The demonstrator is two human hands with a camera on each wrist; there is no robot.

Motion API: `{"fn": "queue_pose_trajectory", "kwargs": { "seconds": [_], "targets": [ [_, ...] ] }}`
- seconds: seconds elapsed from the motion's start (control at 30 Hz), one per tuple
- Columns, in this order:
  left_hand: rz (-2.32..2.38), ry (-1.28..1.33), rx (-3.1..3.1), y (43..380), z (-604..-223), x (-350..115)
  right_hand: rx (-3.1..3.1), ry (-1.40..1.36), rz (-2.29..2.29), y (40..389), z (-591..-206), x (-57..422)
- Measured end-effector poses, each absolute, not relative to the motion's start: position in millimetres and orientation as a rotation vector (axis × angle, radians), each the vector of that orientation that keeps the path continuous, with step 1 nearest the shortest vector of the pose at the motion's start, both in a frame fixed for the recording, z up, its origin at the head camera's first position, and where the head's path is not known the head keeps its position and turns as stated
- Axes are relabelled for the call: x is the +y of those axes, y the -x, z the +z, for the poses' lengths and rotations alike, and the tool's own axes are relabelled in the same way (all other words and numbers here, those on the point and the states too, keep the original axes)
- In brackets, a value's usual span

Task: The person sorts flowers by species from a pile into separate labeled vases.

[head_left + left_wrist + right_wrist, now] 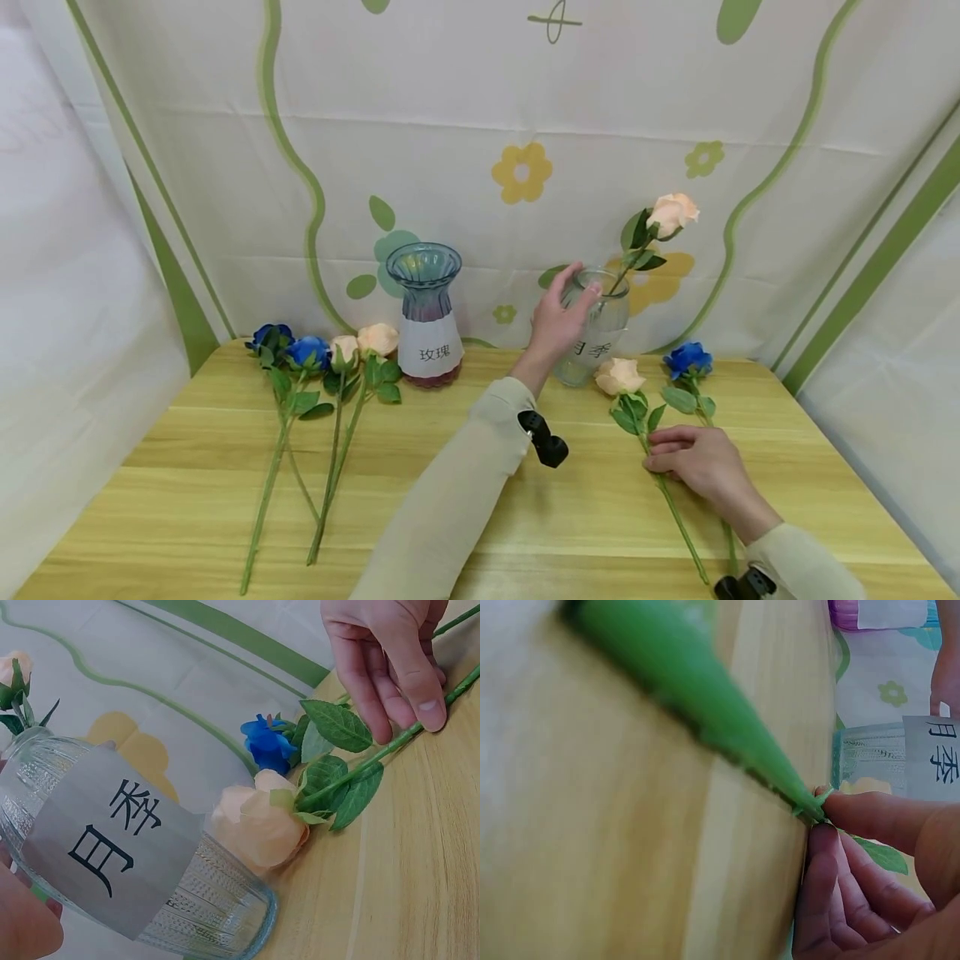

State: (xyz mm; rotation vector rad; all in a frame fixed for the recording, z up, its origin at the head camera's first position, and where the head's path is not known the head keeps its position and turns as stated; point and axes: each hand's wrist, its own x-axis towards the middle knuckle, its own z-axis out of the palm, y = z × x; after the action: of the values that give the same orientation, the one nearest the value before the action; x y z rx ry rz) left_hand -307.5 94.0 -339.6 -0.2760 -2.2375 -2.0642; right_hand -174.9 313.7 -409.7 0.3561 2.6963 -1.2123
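Observation:
My left hand [557,325] grips the clear glass vase [615,317] just below its rim, thumb on the near side. A paper label [116,840] with black characters wraps the vase. One peach rose [672,215] stands in it, leaning right. Between thumb and fingertips, my right hand [708,465] pinches the green stem of a second peach rose [620,377], below its leaves. That bloom lies low beside the vase's base, and its stem runs toward the front edge. In the right wrist view the stem [727,720] looms large and blurred.
A blue rose [687,360] lies right of the held one, its stem partly behind my right hand. Left of centre stands a blue-and-purple glass vase [424,267] with a white label. Farther left lie blue roses [307,354] and peach roses [377,339] on the wooden table [180,467].

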Motion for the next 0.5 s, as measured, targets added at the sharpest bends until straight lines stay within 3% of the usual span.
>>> {"fn": "queue_pose_trajectory", "kwargs": {
  "seconds": [0.5],
  "targets": [
    [-2.043,0.268,-2.251,306.7,-340.4,94.6,2.676,-0.352,-1.241,176.7,-407.2,312.3]
  ]
}}
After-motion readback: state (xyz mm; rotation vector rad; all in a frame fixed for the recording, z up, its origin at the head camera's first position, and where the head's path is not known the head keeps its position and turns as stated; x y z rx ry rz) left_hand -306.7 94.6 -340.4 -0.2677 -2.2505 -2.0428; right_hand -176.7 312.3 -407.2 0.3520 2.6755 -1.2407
